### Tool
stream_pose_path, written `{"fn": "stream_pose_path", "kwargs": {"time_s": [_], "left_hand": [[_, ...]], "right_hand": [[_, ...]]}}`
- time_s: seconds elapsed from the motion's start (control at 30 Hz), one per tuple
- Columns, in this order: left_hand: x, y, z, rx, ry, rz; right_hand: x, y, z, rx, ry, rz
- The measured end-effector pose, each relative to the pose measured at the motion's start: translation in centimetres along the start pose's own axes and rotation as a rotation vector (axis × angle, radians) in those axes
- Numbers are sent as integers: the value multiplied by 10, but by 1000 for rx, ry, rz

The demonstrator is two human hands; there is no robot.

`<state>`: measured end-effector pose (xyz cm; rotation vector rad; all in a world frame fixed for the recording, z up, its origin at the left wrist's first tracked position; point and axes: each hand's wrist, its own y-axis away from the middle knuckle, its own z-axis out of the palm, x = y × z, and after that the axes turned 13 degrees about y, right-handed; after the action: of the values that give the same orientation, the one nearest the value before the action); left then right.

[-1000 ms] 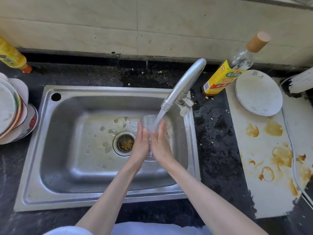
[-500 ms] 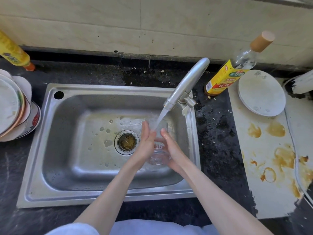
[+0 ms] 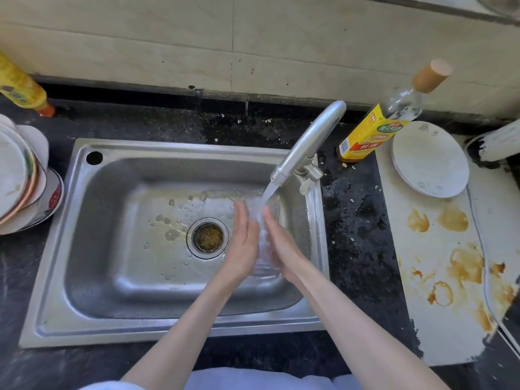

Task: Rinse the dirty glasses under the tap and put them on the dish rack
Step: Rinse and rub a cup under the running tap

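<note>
Looks like the rinsing step: water from the tap runs into a clear glass held over the sink, just at 3 o'clock of the drain. Left hand and right hand press it between flat palms, fingers straight, not curled round. Next I'd guess tip it out and carry it to a rack, which I can't spot in view.
</note>
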<state>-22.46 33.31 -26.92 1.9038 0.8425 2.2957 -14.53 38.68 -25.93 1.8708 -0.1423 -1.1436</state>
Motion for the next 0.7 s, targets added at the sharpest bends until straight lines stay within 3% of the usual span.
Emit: {"fn": "stream_pose_path", "kwargs": {"time_s": [0.13,0.2,0.33,0.43,0.5,0.57,0.7], "left_hand": [[-11,13,0,-155,-61,64],[-15,-1,-1,-140,-83,34],[-10,-37,-17,43,-136,-63],[-3,-35,-26,51,-168,-96],[4,-29,-25,65,-308,-68],[10,-26,-22,107,-465,29],[15,-31,-20,267,-452,94]], "right_hand": [[-6,-5,-5,99,-45,10],[-7,-4,-9,89,-74,-29],[-1,0,-6,-22,-19,-92],[1,2,-3,-48,-30,-82],[4,0,-4,-55,-72,-56],[5,3,-3,-5,-26,-22],[10,9,7,112,5,-129]]}}
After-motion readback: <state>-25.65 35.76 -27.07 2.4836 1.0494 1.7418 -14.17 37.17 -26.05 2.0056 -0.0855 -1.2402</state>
